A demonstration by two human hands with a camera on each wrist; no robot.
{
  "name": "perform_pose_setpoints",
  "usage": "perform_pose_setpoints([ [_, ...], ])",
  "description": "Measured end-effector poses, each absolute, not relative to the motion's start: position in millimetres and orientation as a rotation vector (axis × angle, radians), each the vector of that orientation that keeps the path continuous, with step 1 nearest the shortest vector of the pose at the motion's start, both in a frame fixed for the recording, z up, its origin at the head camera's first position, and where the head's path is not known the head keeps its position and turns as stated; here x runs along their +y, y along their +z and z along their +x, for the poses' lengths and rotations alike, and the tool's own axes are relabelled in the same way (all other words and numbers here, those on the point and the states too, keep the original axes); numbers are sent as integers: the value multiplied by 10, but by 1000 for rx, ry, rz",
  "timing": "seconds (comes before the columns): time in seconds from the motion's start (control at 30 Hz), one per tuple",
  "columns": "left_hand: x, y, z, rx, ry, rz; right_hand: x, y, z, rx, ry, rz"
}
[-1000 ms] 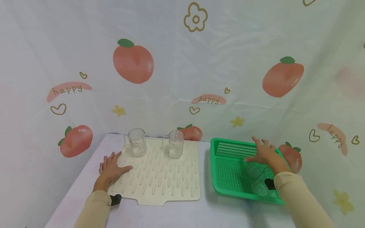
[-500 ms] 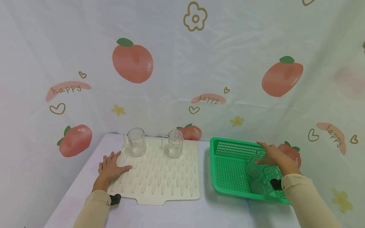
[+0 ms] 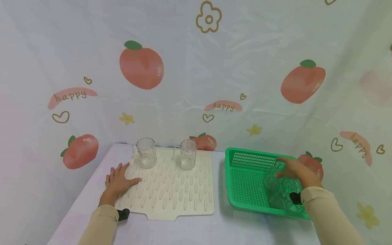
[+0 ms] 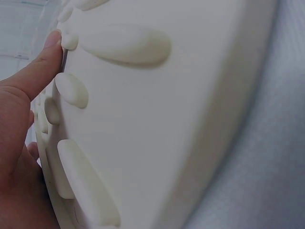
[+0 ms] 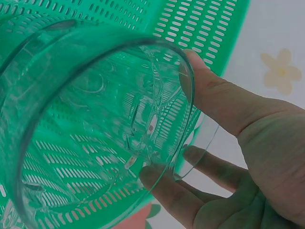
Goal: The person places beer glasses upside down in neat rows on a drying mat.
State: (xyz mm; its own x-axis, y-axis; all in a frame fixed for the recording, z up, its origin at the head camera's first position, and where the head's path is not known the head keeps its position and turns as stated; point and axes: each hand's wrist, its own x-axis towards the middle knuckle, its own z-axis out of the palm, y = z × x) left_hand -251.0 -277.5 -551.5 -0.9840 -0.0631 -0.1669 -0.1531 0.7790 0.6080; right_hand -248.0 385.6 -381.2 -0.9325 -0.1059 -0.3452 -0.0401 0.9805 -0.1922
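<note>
My left hand (image 3: pixel 118 183) lies spread on the left edge of a cream ridged drying mat (image 3: pixel 166 195). Its thumb (image 4: pixel 43 67) rests over the raised ridges in the left wrist view. At the mat's back stand two clear glass mugs, a left one (image 3: pixel 147 154) and a right one (image 3: pixel 188 156), both upright. Inside the green basket, my right hand (image 3: pixel 298 171) grips the rim of a tilted glass mug (image 3: pixel 271 180) between thumb and fingers. A nearer glass (image 5: pixel 57 90) fills much of the right wrist view, with fingertips visible through it.
The green slotted basket (image 3: pixel 230 183) stands right of the mat and holds several glasses, among them one (image 3: pixel 277 200) towards the front. A white printed cloth (image 3: pixel 183 85) hangs right behind the mat and basket.
My right hand has come down from above the basket and taken hold of a glass mug's rim, tilting the mug up. The left hand has stayed in place.
</note>
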Motion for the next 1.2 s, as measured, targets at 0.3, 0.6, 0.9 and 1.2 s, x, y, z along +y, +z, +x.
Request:
perform_pose_setpoints([
  [0.3,-2763,-5515,-2476,2844,1015,-161,3870,-3866,-2496,2776,-269,-97],
  [0.6,-2784,-5547,-2472,2842,1005,-182,3806,-3823,-2469,2829,-307,-116],
  [0.9,-2772,-5463,-2472,2829,986,-186,3660,-3575,-2458,2935,-366,-273],
  [1.2,-2783,-5482,-2469,2831,982,-185,3542,-3483,-2424,3018,-382,-309],
])
